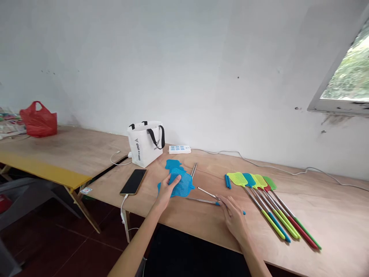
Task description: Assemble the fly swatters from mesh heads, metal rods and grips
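A person's two bare hands work over a wooden table, seen from above. Just below the centre of the frame, the left hand holds a blue mesh head, pinching it with the thumb flat on the upper face; the other fingers are mostly hidden underneath. More blue heads lie behind and under it.

To the right and slightly lower, the right hand grips a thin metal rod, fingers close together and curled over it — the thumb's exact place cannot be told. The rod's bare tip points toward the head's narrow tab, with a gap between them. A second rod lies just below; which rod the blue end beyond the right hand belongs to is unclear.

Two blue sleeves lie right of centre, and a row of assembled swatters fans out at the lower right. A phone rests left of the hands.

For good control, I would pinch the head nearer its tab — thin mesh probably flexes — and hold the rod close behind its tip, keeping both in line.
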Demonstrator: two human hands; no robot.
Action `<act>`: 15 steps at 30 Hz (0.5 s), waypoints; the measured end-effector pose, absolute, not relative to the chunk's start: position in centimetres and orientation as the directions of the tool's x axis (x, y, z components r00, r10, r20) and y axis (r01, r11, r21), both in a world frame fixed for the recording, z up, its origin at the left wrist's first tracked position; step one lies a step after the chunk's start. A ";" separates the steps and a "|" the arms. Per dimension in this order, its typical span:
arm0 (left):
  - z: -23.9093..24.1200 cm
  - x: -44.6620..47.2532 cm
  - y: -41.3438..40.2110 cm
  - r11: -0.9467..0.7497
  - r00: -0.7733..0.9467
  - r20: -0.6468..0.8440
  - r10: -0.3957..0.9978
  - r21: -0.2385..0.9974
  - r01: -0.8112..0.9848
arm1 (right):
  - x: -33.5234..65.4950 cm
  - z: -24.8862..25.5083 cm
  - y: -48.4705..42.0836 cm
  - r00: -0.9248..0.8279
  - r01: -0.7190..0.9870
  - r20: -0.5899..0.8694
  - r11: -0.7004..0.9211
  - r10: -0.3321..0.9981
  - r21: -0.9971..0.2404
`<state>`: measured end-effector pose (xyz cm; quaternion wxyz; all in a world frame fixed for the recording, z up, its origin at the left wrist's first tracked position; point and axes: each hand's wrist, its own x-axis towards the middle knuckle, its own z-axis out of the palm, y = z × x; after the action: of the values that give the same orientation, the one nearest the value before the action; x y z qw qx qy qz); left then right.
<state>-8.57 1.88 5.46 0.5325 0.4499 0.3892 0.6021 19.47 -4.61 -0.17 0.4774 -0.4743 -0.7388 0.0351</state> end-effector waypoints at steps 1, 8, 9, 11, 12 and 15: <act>5.3 -8.4 2.0 -0.129 -0.025 0.127 0.992 0.943 -0.308 | 19.4 -0.1 -4.7 -0.105 0.666 0.679 0.558 0.727 -0.494; 4.5 -7.9 2.3 -0.116 -0.025 0.115 0.993 0.928 -0.355 | 19.4 -0.1 -4.7 -0.143 0.657 0.671 0.577 0.727 -0.485; 4.5 -7.9 2.3 -0.113 -0.021 0.113 0.993 0.928 -0.354 | 19.4 -0.2 -4.7 -0.148 0.660 0.671 0.578 0.726 -0.480; 4.5 -8.0 2.2 -0.119 -0.017 0.120 0.993 0.933 -0.341 | 19.5 -0.3 -4.6 -0.157 0.668 0.673 0.580 0.723 -0.467; 4.5 -8.0 2.2 -0.129 -0.018 0.130 0.991 0.937 -0.326 | 19.5 -0.3 -4.6 -0.160 0.673 0.675 0.580 0.720 -0.459; 4.7 -8.3 2.0 -0.172 -0.031 0.169 0.985 0.961 -0.217 | 19.7 -0.5 -4.5 -0.173 0.703 0.683 0.574 0.710 -0.420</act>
<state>-8.26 2.01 4.66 0.5040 0.4800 0.4003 0.5961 19.75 -4.51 -0.47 0.4483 -0.4613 -0.7657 0.0040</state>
